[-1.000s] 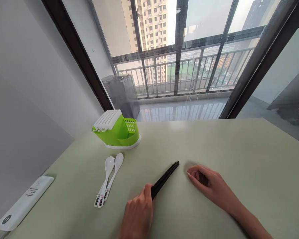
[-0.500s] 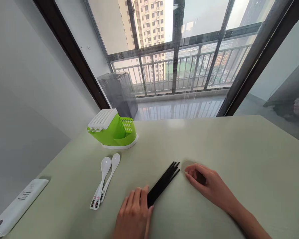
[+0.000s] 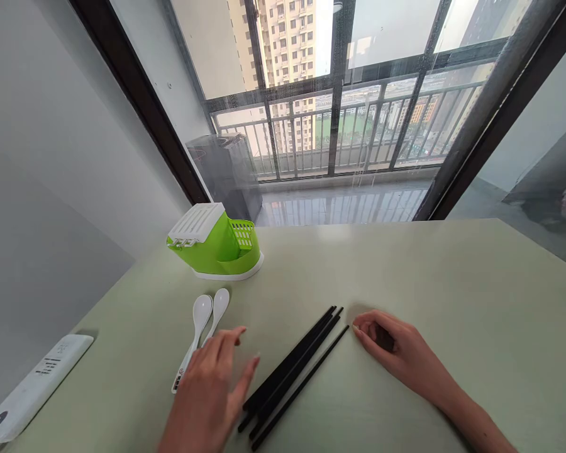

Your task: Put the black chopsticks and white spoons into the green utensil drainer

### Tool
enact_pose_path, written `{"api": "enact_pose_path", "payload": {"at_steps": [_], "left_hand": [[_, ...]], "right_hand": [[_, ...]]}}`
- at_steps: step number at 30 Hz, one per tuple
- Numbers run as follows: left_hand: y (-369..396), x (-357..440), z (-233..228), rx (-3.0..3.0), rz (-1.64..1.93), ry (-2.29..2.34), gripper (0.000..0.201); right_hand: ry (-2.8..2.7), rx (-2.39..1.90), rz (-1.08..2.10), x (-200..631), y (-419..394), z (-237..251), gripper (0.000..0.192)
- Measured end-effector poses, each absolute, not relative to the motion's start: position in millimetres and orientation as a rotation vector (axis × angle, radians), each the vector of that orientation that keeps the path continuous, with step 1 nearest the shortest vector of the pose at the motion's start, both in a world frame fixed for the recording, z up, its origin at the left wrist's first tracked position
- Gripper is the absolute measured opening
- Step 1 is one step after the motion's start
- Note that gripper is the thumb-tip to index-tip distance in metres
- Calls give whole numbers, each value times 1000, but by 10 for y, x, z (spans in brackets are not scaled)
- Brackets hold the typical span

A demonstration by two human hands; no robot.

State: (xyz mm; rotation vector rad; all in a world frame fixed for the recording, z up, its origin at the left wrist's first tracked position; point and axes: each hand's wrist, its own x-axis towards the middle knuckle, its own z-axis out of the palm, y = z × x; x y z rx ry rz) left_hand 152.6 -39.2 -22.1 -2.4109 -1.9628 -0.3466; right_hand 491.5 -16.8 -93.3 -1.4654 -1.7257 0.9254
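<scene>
Head view: a bundle of black chopsticks (image 3: 295,373) lies loose on the pale green surface (image 3: 453,296), low in the middle of the frame, running on a diagonal from lower left to upper right. The sticks fan a little at both ends, which suggests nothing is pressing them together; no hand grips them. The left hand (image 3: 207,393) sits at the lower left of the bundle with its fingers spread and flat, open and empty, its fingertips just beside the near ends of the sticks but, as far as can be told, not touching them. It partly covers the handles of two white spoons (image 3: 206,318), which lie side by side with bowls toward the window, just left of the chopsticks. The right hand (image 3: 396,352) rests on the surface to the right of centre, fingers curled loosely inward with nothing between them, its fingertips near the far tips of the chopsticks, placed like a stop at that end of the bundle.

Further back, toward the upper left of the surface, stands a green cutlery holder (image 3: 217,245) on a white base, with a slotted white lid tilted over its left part and an open basket section on its right. A white remote control (image 3: 33,387) lies at the far lower left edge of the surface, well apart from everything else. Beyond the surface a large window shows a balcony railing and tall buildings.
</scene>
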Motion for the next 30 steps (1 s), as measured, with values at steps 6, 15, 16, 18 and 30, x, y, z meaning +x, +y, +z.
{"api": "enact_pose_path", "payload": {"at_steps": [6,15,16,18,30], "left_hand": [[-177,1132,-140,-2054,-161,-2225,62],[-139,962,-200,-1862,126,-2424,85],[-130,967,-202,-1866,148,-2438,84],[-104,985,-199,-1868,198,-2457,81],[5,1097,-243,-1931,245,-2408,58]], "right_hand": [[-1728,-1474,901,4928,-179,-934,31],[-1725,-1464,932,4926,-181,-894,32],[-1725,-1466,928,4926,-180,-898,32],[-1729,-1467,921,4929,-180,-909,31],[-1734,-1479,909,4930,-192,-892,31]]}}
